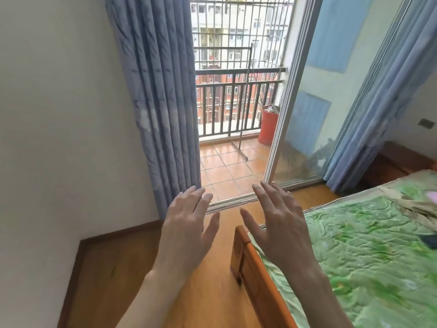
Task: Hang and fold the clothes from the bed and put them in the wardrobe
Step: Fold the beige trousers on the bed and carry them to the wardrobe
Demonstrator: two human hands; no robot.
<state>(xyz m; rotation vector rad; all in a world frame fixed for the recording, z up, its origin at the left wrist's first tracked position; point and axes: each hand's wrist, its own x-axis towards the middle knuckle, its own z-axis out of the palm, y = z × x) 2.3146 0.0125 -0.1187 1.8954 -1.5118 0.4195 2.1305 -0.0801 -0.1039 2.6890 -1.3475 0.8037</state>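
My left hand (186, 223) and my right hand (279, 221) are raised side by side in front of me, backs up, fingers spread, holding nothing. The bed (246, 263) with a wooden frame and a green patterned cover fills the lower right. My right hand hovers over its near corner. A crumpled beige garment (411, 204) lies on the cover at the far right edge, and a dark item (429, 240) peeks in below it. No wardrobe is in view.
A white wall (59, 138) stands on the left, with wooden floor (132, 268) between it and the bed. Blue curtains (160, 102) flank an open sliding glass door (307, 102) to a tiled balcony with a railing and a red bin (268, 125).
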